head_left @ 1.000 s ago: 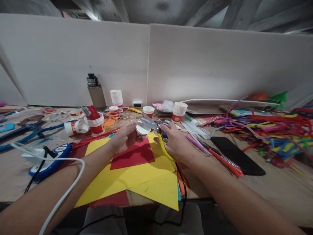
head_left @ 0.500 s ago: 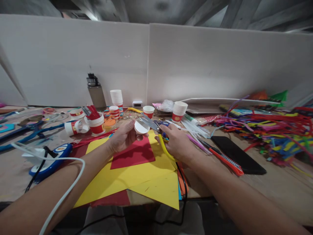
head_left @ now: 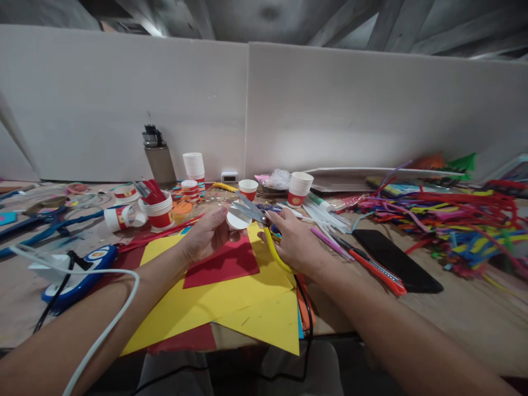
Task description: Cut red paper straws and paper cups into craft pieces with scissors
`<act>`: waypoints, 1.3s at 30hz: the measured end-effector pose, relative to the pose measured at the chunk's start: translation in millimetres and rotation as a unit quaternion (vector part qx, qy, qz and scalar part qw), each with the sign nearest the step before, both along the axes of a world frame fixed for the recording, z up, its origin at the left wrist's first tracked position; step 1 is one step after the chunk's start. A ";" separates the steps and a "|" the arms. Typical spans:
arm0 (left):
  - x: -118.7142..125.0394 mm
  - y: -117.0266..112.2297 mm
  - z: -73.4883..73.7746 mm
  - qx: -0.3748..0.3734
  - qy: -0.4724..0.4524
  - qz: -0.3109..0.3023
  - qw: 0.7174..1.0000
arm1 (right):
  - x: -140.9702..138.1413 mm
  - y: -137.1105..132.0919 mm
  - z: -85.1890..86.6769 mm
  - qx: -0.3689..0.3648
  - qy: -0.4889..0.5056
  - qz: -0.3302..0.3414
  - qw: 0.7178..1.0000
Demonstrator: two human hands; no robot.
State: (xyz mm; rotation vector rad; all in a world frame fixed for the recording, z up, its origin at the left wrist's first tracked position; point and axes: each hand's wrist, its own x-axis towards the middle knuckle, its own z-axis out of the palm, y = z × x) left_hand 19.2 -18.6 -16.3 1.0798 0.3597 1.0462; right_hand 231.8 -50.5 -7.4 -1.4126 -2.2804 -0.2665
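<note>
My left hand [head_left: 205, 237] is closed round a small white paper cup piece [head_left: 238, 219], held above the sheets. My right hand [head_left: 293, 240] grips scissors [head_left: 252, 210] with yellow handles; the blades are parted and touch the top of the cup piece. Below both hands lie a red paper sheet [head_left: 225, 262] and yellow paper sheets [head_left: 231, 300] on the table.
Red-and-white paper cups [head_left: 159, 212], a stack of cups [head_left: 300, 189] and a flask [head_left: 154, 157] stand behind. A red utility knife [head_left: 373, 266] and black phone [head_left: 396, 260] lie to the right, beside a pile of coloured strips [head_left: 457, 220]. A blue device with cables [head_left: 78, 272] is at left.
The cup piece has turned slightly in my left hand and the scissor blades shifted a little on it. The view has drifted slightly.
</note>
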 end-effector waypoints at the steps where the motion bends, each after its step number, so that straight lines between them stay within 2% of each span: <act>1: -0.4 0.0 0.0 -0.004 0.000 -0.001 1.000 | 0.5 0.6 -0.8 0.000 -0.003 -0.001 1.000; 10: -3.4 2.6 0.9 -0.044 0.004 0.007 0.999 | 0.1 -0.1 -2.4 0.008 -0.028 -0.031 0.999; 14: -3.1 3.3 -0.2 -0.040 -0.015 0.022 0.999 | -1.0 0.4 -3.7 0.006 -0.023 -0.048 0.999; 18: -3.6 3.2 -1.0 -0.034 -0.022 0.030 0.999 | -0.5 -0.2 -2.2 0.004 -0.015 -0.038 0.999; 24: -0.5 -2.0 0.7 -0.013 0.001 -0.008 1.000 | -0.4 -1.6 1.2 -0.006 0.007 -0.007 1.000; 29: -0.7 -2.5 2.2 -0.014 0.008 -0.004 1.000 | 0.5 -0.7 0.1 -0.004 0.012 0.004 1.000; 36: -6.2 4.7 -0.4 -0.004 0.018 -0.019 1.000 | 0.4 -1.3 -0.8 -0.005 -0.013 -0.018 1.000; 39: -5.3 5.5 -0.8 -0.017 0.018 -0.005 1.000 | -0.2 -1.0 -1.6 -0.015 -0.023 -0.037 0.999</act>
